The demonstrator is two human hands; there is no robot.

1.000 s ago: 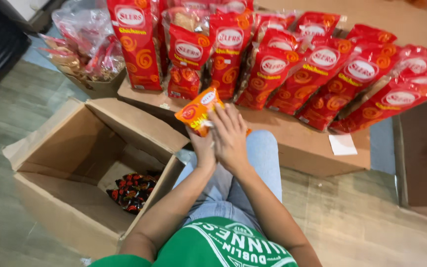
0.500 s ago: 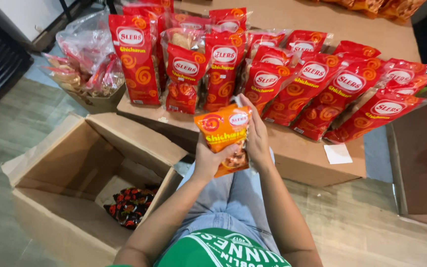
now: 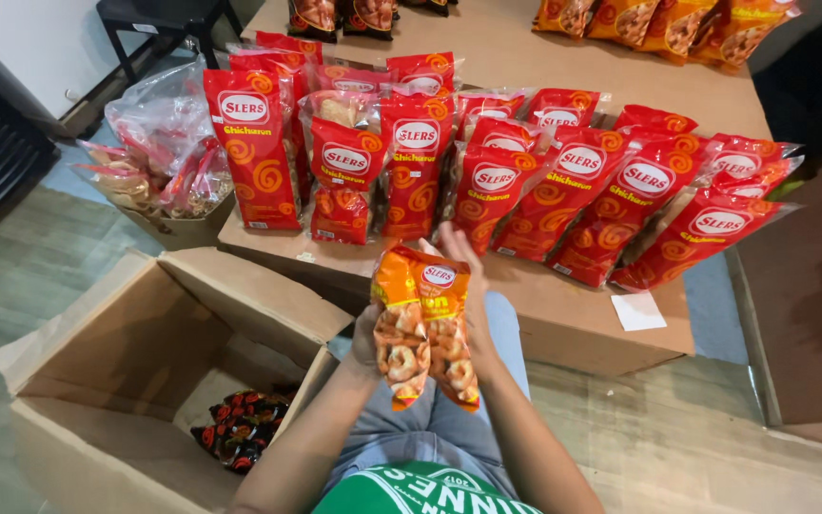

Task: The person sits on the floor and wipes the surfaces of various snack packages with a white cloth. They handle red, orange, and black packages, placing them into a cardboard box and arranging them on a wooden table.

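orange snack packet [image 3: 425, 328], pressed between both hands' fingers [image 3: 457, 249]

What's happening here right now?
A person holds an orange snack bag upright between both hands, left hand on one side and right hand behind the other. In front, rows of red snack bags stand on a flat cardboard surface. To the person's left sits an open cardboard box with a few dark wrapped packets at the bottom.
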